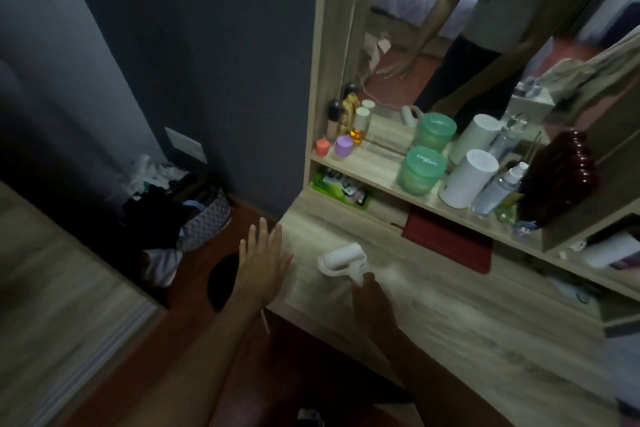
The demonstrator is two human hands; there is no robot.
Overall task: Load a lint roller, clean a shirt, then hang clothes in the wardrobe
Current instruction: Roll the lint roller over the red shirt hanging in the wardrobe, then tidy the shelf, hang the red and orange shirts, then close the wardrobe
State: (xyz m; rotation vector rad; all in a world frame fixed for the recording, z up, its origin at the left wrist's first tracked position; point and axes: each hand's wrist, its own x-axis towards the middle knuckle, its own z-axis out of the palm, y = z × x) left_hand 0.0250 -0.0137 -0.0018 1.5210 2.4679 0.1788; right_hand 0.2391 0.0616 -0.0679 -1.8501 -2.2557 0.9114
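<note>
Fetching step: right hand [367, 291] pinching lint roller [343, 259] handle on near desk [450, 315]; left hand [264, 262] hovering, fingers spread. Next, probably: lift, check roll.

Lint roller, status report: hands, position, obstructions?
Right hand grips lint roller handle on dresser top. Left hand open, hovering at edge. Nothing blocking.

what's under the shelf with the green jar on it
Under the shelf sit a green packet at the left and a dark red flat item further right. The far right is blurred and partly cut off.
</note>
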